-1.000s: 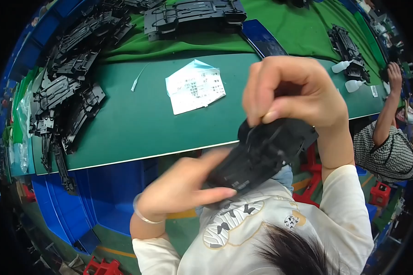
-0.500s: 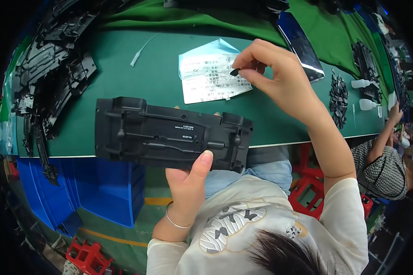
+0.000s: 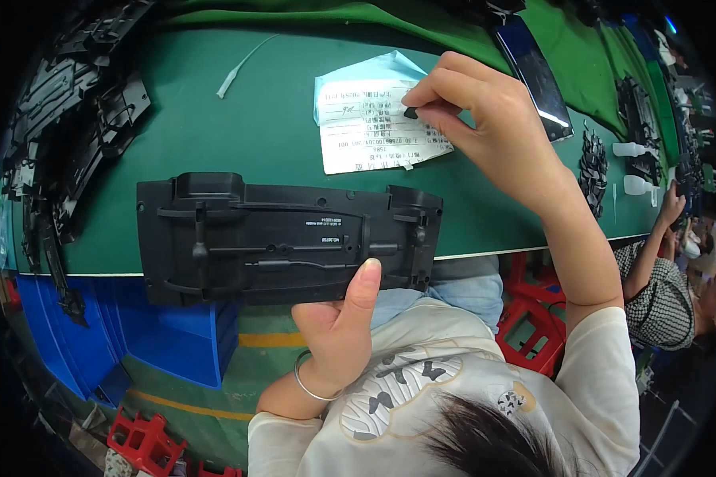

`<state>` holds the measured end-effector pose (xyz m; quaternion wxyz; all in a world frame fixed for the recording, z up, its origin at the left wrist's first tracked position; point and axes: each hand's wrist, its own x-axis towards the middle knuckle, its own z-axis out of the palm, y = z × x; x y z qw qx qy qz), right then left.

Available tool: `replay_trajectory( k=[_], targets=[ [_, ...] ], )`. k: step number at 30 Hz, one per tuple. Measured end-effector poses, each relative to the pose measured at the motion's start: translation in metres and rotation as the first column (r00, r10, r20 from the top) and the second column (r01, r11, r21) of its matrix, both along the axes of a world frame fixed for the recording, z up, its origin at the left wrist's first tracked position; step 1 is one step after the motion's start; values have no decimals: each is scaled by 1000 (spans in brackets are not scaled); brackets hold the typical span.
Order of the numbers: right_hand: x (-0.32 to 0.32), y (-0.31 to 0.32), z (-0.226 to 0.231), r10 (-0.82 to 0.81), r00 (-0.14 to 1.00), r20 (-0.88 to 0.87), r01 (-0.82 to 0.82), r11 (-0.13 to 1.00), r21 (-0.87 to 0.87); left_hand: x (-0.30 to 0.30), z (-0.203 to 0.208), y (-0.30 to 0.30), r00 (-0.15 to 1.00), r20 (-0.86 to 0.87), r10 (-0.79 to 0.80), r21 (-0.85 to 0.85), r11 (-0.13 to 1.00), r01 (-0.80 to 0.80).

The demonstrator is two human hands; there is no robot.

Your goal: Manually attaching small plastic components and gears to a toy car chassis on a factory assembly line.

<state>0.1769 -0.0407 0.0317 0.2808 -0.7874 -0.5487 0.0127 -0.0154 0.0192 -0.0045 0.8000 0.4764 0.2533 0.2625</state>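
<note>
Left hand (image 3: pixel 338 330) gripping black chassis (image 3: pixel 286 230), long axis running left to right; right hand (image 3: pixel 505 119) pinching black bit (image 3: pixel 410 113).

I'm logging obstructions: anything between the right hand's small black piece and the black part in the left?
Nothing visible stands between the small black piece and the black part; the paper lies below, on the table.

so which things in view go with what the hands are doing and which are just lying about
In use or likely related:
- black moulded part, in the left hand
- small black piece, in the right hand
- heap of small black pieces

Seemingly just lying about:
- paper sheet
- dark blue panel
</note>
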Motion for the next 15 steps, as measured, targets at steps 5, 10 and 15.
replay_trajectory(
  k=[5,10,15],
  targets=[
    [1,1,-2,9,999,32,-9,1000,6,-1,-1,0,1000,-1,-3,18,1000,3],
    [0,2,-1,6,999,40,-5,1000,-22,-2,-2,2,999,-22,-24,57,998,25],
    [0,2,1,5,999,35,-5,1000,-20,-1,-1,1,1000,-9,-17,51,999,18]
  ],
)
